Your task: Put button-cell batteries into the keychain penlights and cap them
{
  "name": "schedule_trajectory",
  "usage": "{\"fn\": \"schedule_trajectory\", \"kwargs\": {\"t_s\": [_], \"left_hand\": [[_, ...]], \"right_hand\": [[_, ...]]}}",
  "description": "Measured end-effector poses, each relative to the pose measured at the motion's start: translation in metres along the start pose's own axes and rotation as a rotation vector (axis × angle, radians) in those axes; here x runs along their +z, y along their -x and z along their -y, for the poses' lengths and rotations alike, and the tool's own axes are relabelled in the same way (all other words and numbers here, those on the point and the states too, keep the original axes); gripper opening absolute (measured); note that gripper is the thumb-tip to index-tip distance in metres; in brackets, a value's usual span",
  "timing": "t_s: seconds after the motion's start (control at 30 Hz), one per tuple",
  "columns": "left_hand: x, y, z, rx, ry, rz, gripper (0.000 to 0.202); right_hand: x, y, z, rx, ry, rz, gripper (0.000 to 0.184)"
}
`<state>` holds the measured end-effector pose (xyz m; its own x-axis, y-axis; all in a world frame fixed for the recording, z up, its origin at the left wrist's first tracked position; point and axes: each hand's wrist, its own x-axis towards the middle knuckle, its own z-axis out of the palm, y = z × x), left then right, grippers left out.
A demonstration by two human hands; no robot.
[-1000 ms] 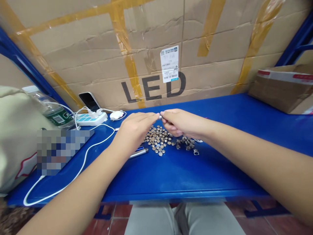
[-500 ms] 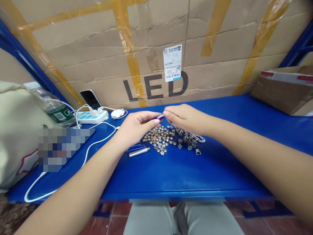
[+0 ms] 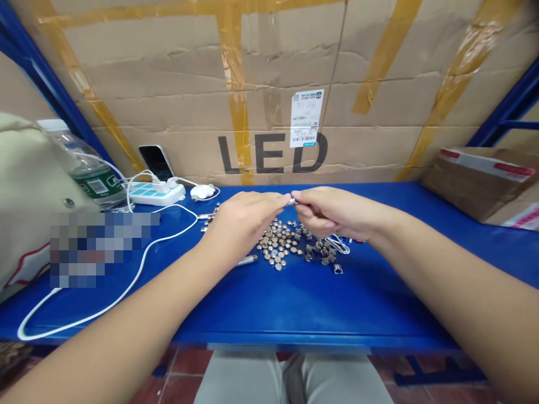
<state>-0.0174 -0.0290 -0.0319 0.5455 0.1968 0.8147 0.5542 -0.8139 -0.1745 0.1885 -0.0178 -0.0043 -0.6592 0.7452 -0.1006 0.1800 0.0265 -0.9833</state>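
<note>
My left hand (image 3: 248, 217) is closed, back towards me, its fingers reaching to the right. They hide most of what they hold, which was seen as a small purple metal tube earlier. A ringed silver end (image 3: 291, 202) shows between the fingertips of both hands. My right hand (image 3: 326, 212) is closed, with thumb and fingertips pinching at that silver end. Below the hands lie several button cells (image 3: 275, 244), with a pile of small silver metal clips (image 3: 322, 249) to their right. A silver tube (image 3: 247, 260) sticks out partly from under my left wrist.
At left are a beige bag (image 3: 37, 185), a plastic bottle (image 3: 95, 174), a power strip (image 3: 158, 193), a phone (image 3: 155, 160) and a looping white cable (image 3: 143, 269). A big cardboard box (image 3: 269, 73) backs the blue table (image 3: 303, 314). A smaller carton (image 3: 475, 182) stands right.
My left hand has rolled over and now covers the purple tube. My right hand's fingers have curled in, and a silver end now shows between the hands. The view has shifted slightly.
</note>
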Motion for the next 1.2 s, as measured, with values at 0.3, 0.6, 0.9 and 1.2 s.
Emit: {"fn": "schedule_trajectory", "kwargs": {"t_s": [0.3, 0.6, 0.9, 1.2], "left_hand": [[-0.001, -0.007, -0.007, -0.567, 0.454, 0.191, 0.024], [0.001, -0.008, -0.010, -0.851, 0.861, 0.266, 0.029], [0.005, -0.003, -0.015, -0.458, 0.336, 0.073, 0.021], [0.009, 0.001, -0.009, -0.128, 0.123, 0.041, 0.021]], "right_hand": [[-0.004, 0.003, 0.000, -0.211, 0.692, -0.274, 0.044], [-0.004, 0.000, -0.001, -0.297, 0.947, -0.373, 0.045], [0.010, -0.002, -0.001, -0.120, 0.616, -0.417, 0.046], [0.011, -0.003, -0.001, 0.045, 0.382, -0.349, 0.047]]}}
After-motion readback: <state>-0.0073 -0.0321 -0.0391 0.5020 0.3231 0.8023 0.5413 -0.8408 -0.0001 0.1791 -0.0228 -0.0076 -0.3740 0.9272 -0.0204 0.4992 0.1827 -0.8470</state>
